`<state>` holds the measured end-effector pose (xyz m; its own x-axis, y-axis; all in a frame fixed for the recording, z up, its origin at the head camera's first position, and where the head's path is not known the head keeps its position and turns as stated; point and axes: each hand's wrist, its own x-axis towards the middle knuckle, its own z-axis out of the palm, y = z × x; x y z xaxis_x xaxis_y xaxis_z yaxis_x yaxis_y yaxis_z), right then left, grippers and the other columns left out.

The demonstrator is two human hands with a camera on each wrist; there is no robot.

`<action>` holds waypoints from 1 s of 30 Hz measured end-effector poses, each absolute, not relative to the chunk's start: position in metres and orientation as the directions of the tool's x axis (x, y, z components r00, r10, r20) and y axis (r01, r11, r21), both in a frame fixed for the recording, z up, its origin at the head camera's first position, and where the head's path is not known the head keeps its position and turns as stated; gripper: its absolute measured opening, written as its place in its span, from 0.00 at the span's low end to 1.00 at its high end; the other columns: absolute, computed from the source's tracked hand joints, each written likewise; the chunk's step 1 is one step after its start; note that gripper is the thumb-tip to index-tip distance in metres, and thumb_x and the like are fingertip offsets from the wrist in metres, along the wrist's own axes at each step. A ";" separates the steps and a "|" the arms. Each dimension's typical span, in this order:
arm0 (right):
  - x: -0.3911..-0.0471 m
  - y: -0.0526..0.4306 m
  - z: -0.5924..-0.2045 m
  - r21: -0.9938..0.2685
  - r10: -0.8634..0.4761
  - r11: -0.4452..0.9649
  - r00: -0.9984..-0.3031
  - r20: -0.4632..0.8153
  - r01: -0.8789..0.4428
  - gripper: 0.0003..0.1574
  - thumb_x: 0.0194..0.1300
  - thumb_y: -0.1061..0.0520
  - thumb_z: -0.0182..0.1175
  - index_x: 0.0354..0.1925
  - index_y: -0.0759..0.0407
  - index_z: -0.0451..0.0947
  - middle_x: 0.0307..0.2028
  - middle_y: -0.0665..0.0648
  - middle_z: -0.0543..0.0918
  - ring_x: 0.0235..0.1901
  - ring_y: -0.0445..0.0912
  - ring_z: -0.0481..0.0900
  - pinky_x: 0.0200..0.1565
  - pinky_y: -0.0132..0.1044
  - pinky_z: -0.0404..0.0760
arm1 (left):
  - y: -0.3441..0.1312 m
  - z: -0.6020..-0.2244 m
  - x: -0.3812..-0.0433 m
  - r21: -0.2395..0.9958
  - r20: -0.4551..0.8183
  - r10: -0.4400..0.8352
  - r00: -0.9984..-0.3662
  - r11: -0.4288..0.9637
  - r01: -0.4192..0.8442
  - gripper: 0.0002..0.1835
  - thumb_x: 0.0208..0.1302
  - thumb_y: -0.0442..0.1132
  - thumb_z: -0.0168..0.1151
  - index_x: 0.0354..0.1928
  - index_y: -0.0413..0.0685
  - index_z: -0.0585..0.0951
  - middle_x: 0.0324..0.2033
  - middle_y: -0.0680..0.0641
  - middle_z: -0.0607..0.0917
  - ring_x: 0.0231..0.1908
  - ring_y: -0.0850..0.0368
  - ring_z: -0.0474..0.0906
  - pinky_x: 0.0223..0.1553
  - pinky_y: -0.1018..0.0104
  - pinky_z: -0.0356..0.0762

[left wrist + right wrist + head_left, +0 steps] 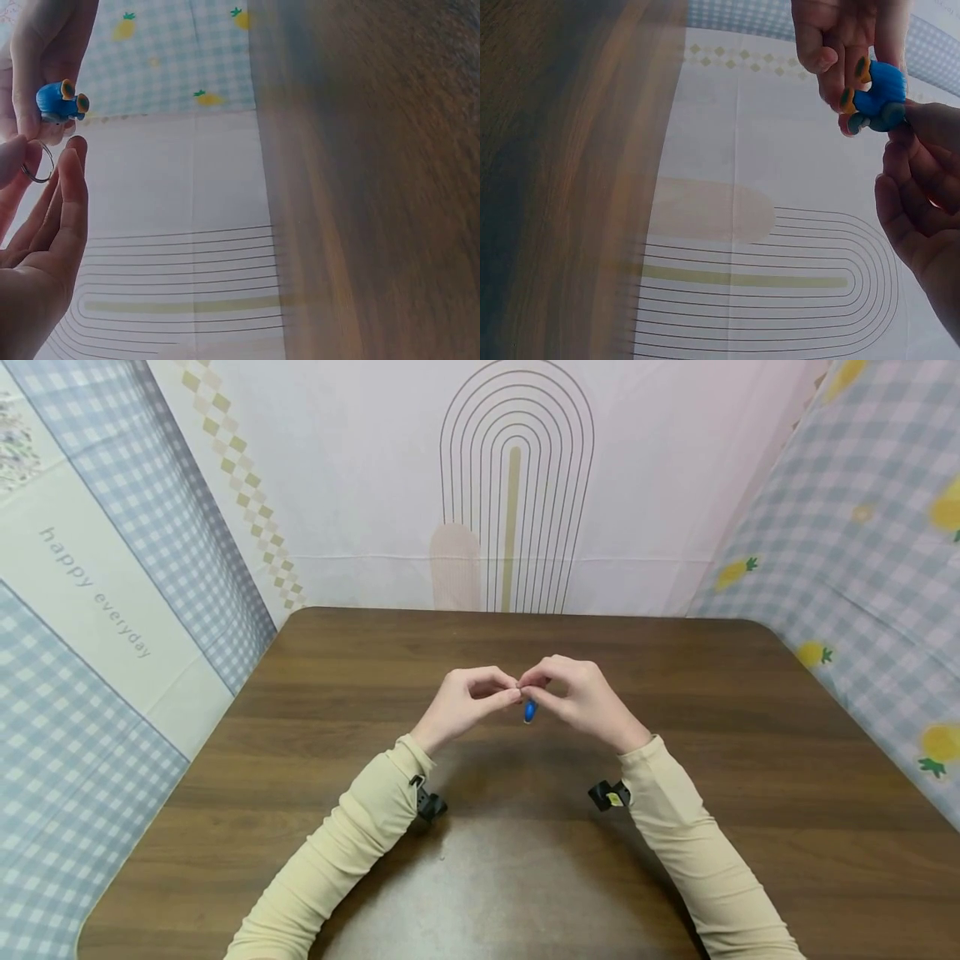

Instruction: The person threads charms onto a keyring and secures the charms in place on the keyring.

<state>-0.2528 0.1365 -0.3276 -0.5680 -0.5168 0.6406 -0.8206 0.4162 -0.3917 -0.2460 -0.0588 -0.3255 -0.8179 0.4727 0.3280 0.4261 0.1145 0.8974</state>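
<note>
In the head view, my left hand (463, 700) and my right hand (588, 697) meet fingertip to fingertip above the table. A small blue figure (529, 712) with orange-rimmed parts hangs just below the right fingertips; it belongs to a keychain. The left wrist view shows its thin metal ring (52, 163) pinched between left thumb and fingers. Right fingertips pinch the keychain close to the ring, beside the blue figure (887, 88) in the right wrist view. Fingers partly cover the ring, and how it joins the figure is hidden.
Brown wooden table (360, 652) spreads beneath both forearms. White cloth (360, 485) with arch lines hangs behind it, and blue checked cloth (840, 568) flanks the sides. A small black camera (431, 804) sits on each wrist.
</note>
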 end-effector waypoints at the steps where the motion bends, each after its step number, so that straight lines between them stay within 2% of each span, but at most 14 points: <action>1: -0.253 0.137 -0.327 -0.399 -0.519 0.416 -0.574 0.633 -0.817 0.05 0.53 0.59 0.63 0.32 0.55 0.80 0.28 0.50 0.82 0.31 0.38 0.77 0.36 0.32 0.76 | -0.059 -0.325 -0.246 0.894 0.335 0.471 -0.816 0.115 0.433 0.07 0.56 0.34 0.60 0.34 0.36 0.80 0.32 0.35 0.84 0.31 0.66 0.80 0.37 0.61 0.79; 5: -0.253 0.139 -0.327 -0.418 -0.531 0.412 -0.586 0.612 -0.810 0.05 0.54 0.59 0.62 0.33 0.55 0.80 0.28 0.50 0.82 0.31 0.37 0.77 0.36 0.34 0.76 | -0.059 -0.325 -0.246 0.893 0.342 0.481 -0.807 0.101 0.438 0.07 0.56 0.33 0.60 0.34 0.35 0.80 0.32 0.35 0.83 0.30 0.68 0.80 0.38 0.62 0.79; 8: -0.253 0.140 -0.327 -0.421 -0.542 0.397 -0.579 0.609 -0.816 0.05 0.54 0.59 0.62 0.33 0.56 0.79 0.28 0.49 0.82 0.31 0.37 0.78 0.36 0.34 0.76 | -0.061 -0.329 -0.249 0.903 0.339 0.506 -0.793 0.063 0.426 0.07 0.57 0.33 0.59 0.34 0.35 0.80 0.33 0.33 0.83 0.30 0.66 0.80 0.40 0.58 0.79; 12: -0.253 0.140 -0.329 -0.408 -0.556 0.388 -0.563 0.611 -0.826 0.04 0.55 0.60 0.62 0.33 0.55 0.79 0.28 0.49 0.81 0.31 0.37 0.77 0.36 0.34 0.76 | -0.060 -0.331 -0.250 0.902 0.322 0.527 -0.786 0.081 0.424 0.06 0.57 0.34 0.59 0.33 0.36 0.80 0.32 0.33 0.82 0.31 0.64 0.79 0.39 0.60 0.79; 15: -0.253 0.139 -0.330 -0.392 -0.560 0.402 -0.561 0.610 -0.827 0.04 0.54 0.60 0.62 0.33 0.56 0.79 0.28 0.50 0.81 0.31 0.38 0.77 0.36 0.34 0.76 | -0.059 -0.336 -0.253 0.888 0.314 0.521 -0.794 0.136 0.440 0.06 0.58 0.37 0.59 0.31 0.40 0.80 0.31 0.38 0.83 0.31 0.61 0.79 0.35 0.68 0.77; 18: -0.252 0.137 -0.330 -0.390 -0.553 0.414 -0.567 0.610 -0.823 0.05 0.53 0.61 0.63 0.32 0.57 0.79 0.28 0.51 0.81 0.31 0.39 0.77 0.36 0.35 0.76 | -0.058 -0.347 -0.262 0.877 0.331 0.516 -0.790 0.141 0.460 0.07 0.58 0.41 0.60 0.30 0.44 0.80 0.30 0.41 0.84 0.33 0.56 0.80 0.35 0.68 0.77; 20: -0.252 0.137 -0.331 -0.401 -0.547 0.412 -0.574 0.609 -0.819 0.06 0.52 0.62 0.64 0.32 0.58 0.79 0.28 0.52 0.82 0.31 0.40 0.78 0.36 0.34 0.76 | -0.058 -0.351 -0.265 0.868 0.341 0.514 -0.787 0.148 0.473 0.07 0.57 0.43 0.60 0.30 0.47 0.81 0.29 0.44 0.84 0.33 0.55 0.80 0.35 0.68 0.78; 25: -0.253 0.135 -0.334 -0.422 -0.549 0.406 -0.586 0.596 -0.810 0.07 0.52 0.62 0.64 0.33 0.59 0.79 0.28 0.53 0.82 0.31 0.41 0.78 0.37 0.35 0.76 | -0.060 -0.352 -0.267 0.860 0.348 0.506 -0.789 0.162 0.483 0.07 0.55 0.44 0.62 0.31 0.49 0.82 0.30 0.48 0.84 0.33 0.61 0.81 0.38 0.68 0.78; 30: -0.255 0.135 -0.331 -0.420 -0.561 0.404 -0.583 0.588 -0.813 0.05 0.54 0.59 0.62 0.33 0.55 0.79 0.28 0.49 0.81 0.31 0.37 0.77 0.37 0.34 0.76 | -0.062 -0.348 -0.267 0.867 0.333 0.510 -0.793 0.165 0.470 0.06 0.55 0.42 0.62 0.30 0.47 0.82 0.33 0.47 0.84 0.34 0.64 0.81 0.40 0.69 0.78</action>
<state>-0.2546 0.1348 -0.3310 -0.5829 -0.5609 0.5878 -0.8125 0.4038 -0.4204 -0.2668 -0.0619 -0.3483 -0.7930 0.5103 0.3326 0.4700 0.1653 0.8670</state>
